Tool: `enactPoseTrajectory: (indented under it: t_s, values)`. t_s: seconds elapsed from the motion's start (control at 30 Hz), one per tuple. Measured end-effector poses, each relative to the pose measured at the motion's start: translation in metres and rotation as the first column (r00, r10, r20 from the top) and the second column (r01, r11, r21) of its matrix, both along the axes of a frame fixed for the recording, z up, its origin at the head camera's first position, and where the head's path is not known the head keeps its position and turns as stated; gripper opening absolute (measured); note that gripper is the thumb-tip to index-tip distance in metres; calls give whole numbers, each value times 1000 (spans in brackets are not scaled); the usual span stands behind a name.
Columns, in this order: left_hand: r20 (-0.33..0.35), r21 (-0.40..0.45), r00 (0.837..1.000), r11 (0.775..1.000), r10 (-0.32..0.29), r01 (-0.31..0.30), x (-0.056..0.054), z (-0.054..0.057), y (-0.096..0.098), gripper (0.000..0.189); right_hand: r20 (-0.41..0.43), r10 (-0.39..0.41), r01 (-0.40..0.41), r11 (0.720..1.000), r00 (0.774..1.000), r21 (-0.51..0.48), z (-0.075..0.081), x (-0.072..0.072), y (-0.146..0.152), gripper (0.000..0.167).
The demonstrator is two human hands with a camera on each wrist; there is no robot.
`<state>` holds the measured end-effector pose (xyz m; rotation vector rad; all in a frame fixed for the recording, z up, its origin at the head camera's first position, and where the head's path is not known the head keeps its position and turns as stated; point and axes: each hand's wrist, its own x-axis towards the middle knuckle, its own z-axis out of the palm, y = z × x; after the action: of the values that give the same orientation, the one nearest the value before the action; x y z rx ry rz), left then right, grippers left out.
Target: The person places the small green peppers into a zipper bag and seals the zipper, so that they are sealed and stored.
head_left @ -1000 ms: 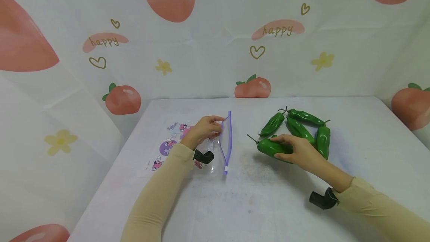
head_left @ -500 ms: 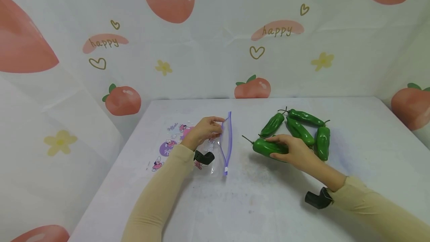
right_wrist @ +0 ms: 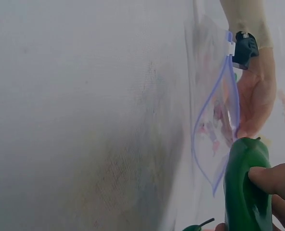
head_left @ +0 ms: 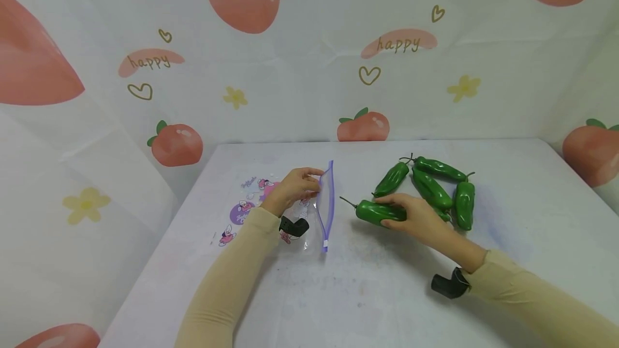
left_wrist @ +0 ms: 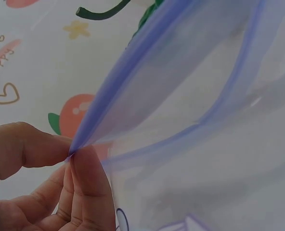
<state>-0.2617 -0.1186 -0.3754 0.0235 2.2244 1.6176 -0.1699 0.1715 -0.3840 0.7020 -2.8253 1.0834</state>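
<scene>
Pepper [head_left: 376,212] moved nearer bag [head_left: 332,203], jutting from right hand [head_left: 418,219] pinching it; left hand [head_left: 293,189] pinches bag.

Bag [head_left: 267,189] on table [head_left: 338,294], left of loose peppers [head_left: 432,188]; backdrop [head_left: 300,69] behind.

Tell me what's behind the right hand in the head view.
Part of another green pepper shows beyond the right hand. The hand hides how far it continues, and covers the stemless end of the held pepper, so neither can be seen there.
</scene>
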Motion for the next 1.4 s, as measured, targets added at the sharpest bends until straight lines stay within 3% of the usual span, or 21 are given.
enactPoseTrajectory:
  t_s: [1.4]
  values:
    - [17,-8,1000,1000,17,-17,-1,-1,2,49,33,40,-39,999,999,-25,-7,-6,-31,42]
